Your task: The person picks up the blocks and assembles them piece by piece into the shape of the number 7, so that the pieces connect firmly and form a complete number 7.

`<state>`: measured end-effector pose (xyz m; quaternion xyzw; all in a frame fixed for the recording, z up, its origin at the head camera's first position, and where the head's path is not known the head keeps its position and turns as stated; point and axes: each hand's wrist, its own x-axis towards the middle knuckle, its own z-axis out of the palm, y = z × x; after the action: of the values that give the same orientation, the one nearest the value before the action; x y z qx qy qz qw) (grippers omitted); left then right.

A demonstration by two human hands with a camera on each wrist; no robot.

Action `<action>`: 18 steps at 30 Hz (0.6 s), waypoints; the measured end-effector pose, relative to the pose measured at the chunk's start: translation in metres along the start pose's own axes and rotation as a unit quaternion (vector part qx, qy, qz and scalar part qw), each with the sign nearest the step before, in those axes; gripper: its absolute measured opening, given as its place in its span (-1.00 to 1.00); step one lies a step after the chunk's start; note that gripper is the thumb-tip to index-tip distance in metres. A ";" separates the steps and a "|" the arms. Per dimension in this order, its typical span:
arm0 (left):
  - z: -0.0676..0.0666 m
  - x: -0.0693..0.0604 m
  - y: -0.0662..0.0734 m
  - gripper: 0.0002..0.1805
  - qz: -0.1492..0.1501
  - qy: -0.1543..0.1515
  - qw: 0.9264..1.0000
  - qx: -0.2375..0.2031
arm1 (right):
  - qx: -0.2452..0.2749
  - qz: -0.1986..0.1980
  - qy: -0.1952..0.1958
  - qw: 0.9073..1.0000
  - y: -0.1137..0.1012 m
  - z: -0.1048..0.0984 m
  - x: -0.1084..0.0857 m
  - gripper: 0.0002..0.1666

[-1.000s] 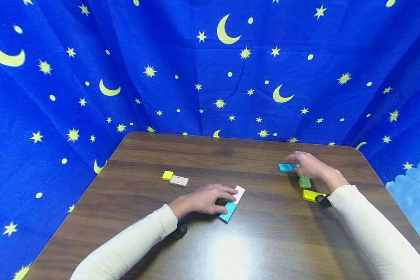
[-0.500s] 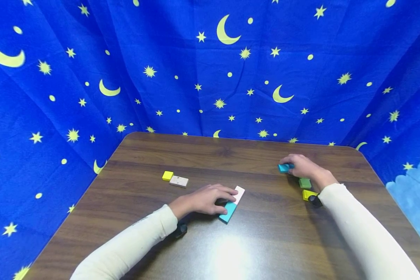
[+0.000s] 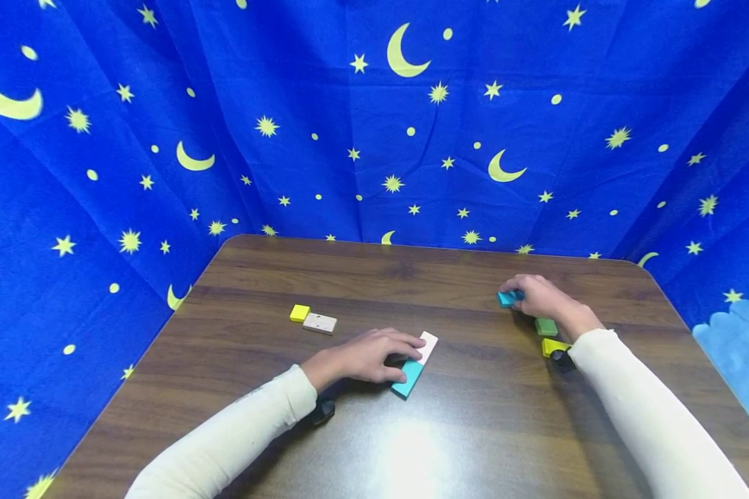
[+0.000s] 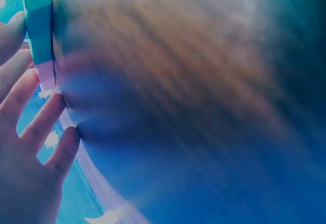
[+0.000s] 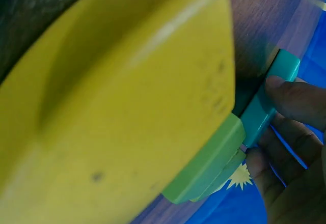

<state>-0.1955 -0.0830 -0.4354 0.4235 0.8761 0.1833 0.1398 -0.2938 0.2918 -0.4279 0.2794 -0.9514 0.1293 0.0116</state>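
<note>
My left hand (image 3: 374,355) rests with spread, fairly straight fingers on a turquoise block (image 3: 407,380) and a pale pink block (image 3: 428,346), laid end to end. Its thumb touches the turquoise one, and fingertips reach the pink one. At the back right, my right hand (image 3: 539,296) pinches another turquoise block (image 3: 507,299) between thumb and fingers; the block lies on the table. In the right wrist view the thumb presses the near side of that turquoise block (image 5: 267,99). A green block (image 3: 546,327) lies beneath the wrist, with a yellow block (image 3: 554,347) nearer me.
Far left on the brown wooden table (image 3: 362,284), a small yellow block (image 3: 299,313) touches a speckled white block (image 3: 320,323). A blue curtain (image 3: 324,104) with moons and stars hangs behind the table. In the right wrist view, green blocks (image 5: 209,158) adjoin the large yellow one (image 5: 168,81).
My right hand has moved a little left, from over the green block onto the turquoise block, and has taken hold of it. The left hand and its blocks stay still.
</note>
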 end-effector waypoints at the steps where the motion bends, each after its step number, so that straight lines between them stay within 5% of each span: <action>1: 0.000 0.000 0.000 -0.51 0.000 0.000 1.000 0.000 | 0.001 0.000 0.001 1.000 0.000 0.000 0.000 -0.61; 18: 0.000 0.000 0.002 -0.52 -0.004 0.002 1.000 0.001 | 0.015 0.010 -0.015 1.000 -0.001 -0.002 0.000 -0.60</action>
<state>-0.1942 -0.0821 -0.4344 0.4201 0.8780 0.1832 0.1381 -0.2930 0.2914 -0.4258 0.2718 -0.9522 0.1390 -0.0084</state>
